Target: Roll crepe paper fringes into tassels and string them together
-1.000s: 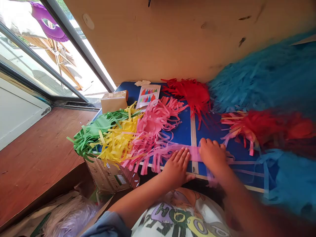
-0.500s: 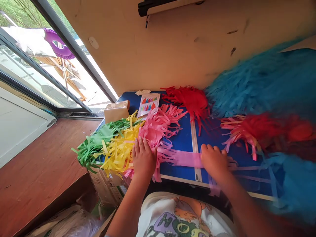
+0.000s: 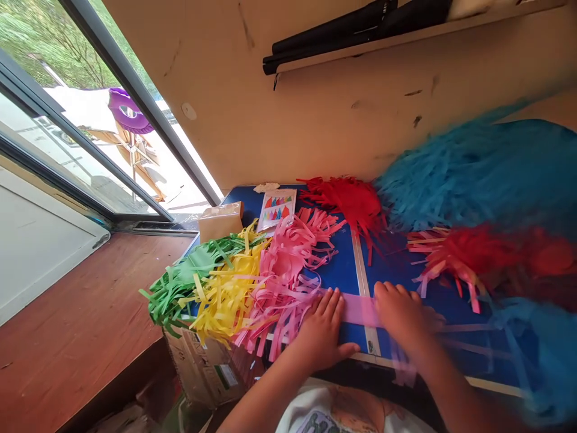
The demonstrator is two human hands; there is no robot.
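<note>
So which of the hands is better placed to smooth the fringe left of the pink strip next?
Probably the left hand: it lies open on the pink strip, nearer that fringe; the right hand sits farther right.

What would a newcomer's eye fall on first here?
Probably the big blue fringe at right, by the wall, then the green bunch, yellow bunch and pink bunch at the left end of the table. Near its front edge, the left hand lies flat on a pink strip; the right hand curls over it.
</note>
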